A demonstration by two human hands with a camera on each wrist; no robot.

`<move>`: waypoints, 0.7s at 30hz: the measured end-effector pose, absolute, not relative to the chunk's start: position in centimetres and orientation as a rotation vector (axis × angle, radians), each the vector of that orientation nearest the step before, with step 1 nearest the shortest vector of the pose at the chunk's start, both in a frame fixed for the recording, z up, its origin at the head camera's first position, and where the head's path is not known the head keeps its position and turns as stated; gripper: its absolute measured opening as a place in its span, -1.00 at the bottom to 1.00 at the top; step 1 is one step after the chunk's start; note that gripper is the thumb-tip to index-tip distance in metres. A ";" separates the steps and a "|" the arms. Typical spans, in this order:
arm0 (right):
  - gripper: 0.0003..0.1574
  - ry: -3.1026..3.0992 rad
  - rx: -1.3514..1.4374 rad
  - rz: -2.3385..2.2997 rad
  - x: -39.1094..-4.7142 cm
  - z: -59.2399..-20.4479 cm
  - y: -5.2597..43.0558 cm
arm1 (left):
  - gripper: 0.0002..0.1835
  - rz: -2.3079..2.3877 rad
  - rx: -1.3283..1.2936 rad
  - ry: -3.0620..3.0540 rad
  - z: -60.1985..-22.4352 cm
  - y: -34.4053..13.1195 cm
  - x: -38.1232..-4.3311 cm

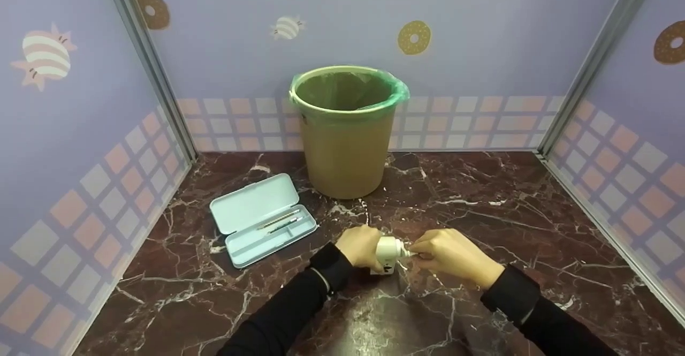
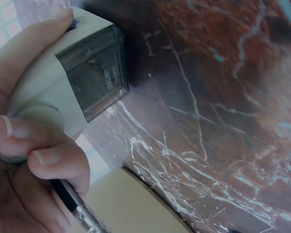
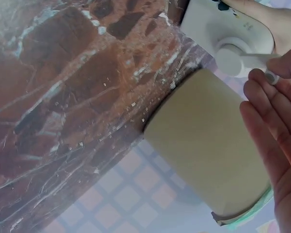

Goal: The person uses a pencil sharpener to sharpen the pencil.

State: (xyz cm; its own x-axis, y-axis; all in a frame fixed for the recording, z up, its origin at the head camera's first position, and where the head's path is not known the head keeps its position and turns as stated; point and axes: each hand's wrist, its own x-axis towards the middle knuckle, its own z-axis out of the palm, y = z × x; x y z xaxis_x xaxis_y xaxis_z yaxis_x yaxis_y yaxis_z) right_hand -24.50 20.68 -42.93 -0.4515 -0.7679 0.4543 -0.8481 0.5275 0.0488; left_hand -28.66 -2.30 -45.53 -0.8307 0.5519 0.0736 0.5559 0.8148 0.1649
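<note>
A white hand-crank pencil sharpener (image 1: 386, 250) sits on the marbled tabletop in front of the bin. My left hand (image 1: 359, 246) grips its body from the left side. In the left wrist view its clear shavings drawer (image 2: 99, 73) shows, and a dark pencil-like stick with a silvery patterned section (image 2: 85, 216) pokes out beneath the curled fingers; its far end is hidden. On the other side, my right hand (image 1: 447, 254) pinches the knob of the sharpener's crank (image 3: 254, 60) between thumb and fingertips, with the remaining fingers more extended in the right wrist view.
To the left lies an open light-blue pencil case (image 1: 270, 238) with a couple of pencils (image 1: 281, 222) inside. Behind the hands stands a tan bin (image 1: 345, 152) with a green liner (image 1: 398, 91). Patterned panels (image 1: 342, 35) enclose the tabletop on three sides. Small pale crumbs (image 3: 133, 104) dot the surface.
</note>
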 end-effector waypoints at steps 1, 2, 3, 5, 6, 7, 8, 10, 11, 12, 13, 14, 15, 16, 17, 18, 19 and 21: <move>-0.83 -2.346 1.323 0.245 -24.6 -42.8 20.7 | -0.55 -0.292 -0.916 -2.976 -45.5 -2.3 -28.8; -0.84 -2.347 1.322 0.239 -24.6 -42.8 20.6 | -0.56 -0.308 -0.924 -2.980 -45.4 -2.4 -28.8; -0.83 -2.346 1.318 0.234 -24.7 -42.7 20.6 | -0.56 -0.321 -0.931 -2.985 -45.4 -2.4 -28.8; -0.81 -2.343 1.307 0.236 -24.8 -42.6 20.7 | -0.56 -0.320 -0.939 -2.995 -45.3 -2.4 -28.9; -0.81 -2.344 1.300 0.240 -24.9 -42.6 20.7 | -0.56 -0.320 -0.942 -2.997 -45.3 -2.3 -28.9; -0.81 -2.345 1.295 0.240 -25.0 -42.5 20.8 | -0.56 -0.318 -0.943 -2.999 -45.3 -2.3 -28.9; -0.80 -2.346 1.292 0.245 -25.0 -42.5 20.8 | -0.56 -0.317 -0.945 -3.001 -45.3 -2.3 -28.9; -0.80 -2.350 1.285 0.248 -25.2 -42.4 20.9 | -0.55 -0.312 -0.948 -3.004 -45.3 -2.2 -29.0; -0.81 -2.354 1.284 0.251 -25.3 -42.3 20.9 | -0.54 -0.314 -0.949 -3.006 -45.3 -2.2 -29.0; -0.82 -2.357 1.281 0.257 -25.4 -42.3 20.9 | -0.54 -0.313 -0.948 -3.008 -45.3 -2.2 -29.0; -0.82 -2.360 1.276 0.260 -25.5 -42.2 20.9 | -0.54 -0.306 -0.947 -3.008 -45.3 -2.2 -29.0; -0.82 -2.363 1.270 0.268 -25.6 -42.2 20.9 | -0.54 -0.306 -0.946 -3.007 -45.3 -2.2 -29.0; -0.82 -2.366 1.263 0.272 -25.6 -42.1 20.9 | -0.54 -0.305 -0.947 -3.004 -45.3 -2.2 -29.0; -0.82 -2.368 1.255 0.275 -25.7 -42.1 20.9 | -0.54 -0.304 -0.949 -3.001 -45.3 -2.2 -29.0; -0.82 -2.370 1.248 0.277 -25.7 -42.1 20.9 | -0.54 -0.302 -0.950 -3.002 -45.3 -2.2 -29.0; -0.82 -2.371 1.245 0.274 -25.8 -42.1 20.9 | -0.55 -0.303 -0.951 -2.999 -45.3 -2.2 -29.0; -0.82 -2.370 1.246 0.271 -25.8 -42.1 20.9 | -0.55 -0.303 -0.953 -3.000 -45.3 -2.2 -29.0; -0.81 -2.361 1.248 0.266 -26.0 -42.1 20.9 | -0.56 -0.303 -0.963 -2.997 -45.3 -2.3 -29.0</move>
State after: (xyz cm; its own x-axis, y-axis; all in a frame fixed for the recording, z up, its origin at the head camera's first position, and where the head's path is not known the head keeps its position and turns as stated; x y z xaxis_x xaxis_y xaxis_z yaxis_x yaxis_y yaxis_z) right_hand -25.96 20.90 -42.12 -0.4869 -0.7321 0.4763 -0.8198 0.5713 0.0401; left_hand -28.96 -2.29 -45.32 -0.8144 0.5791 0.0386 0.5751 0.7963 0.1877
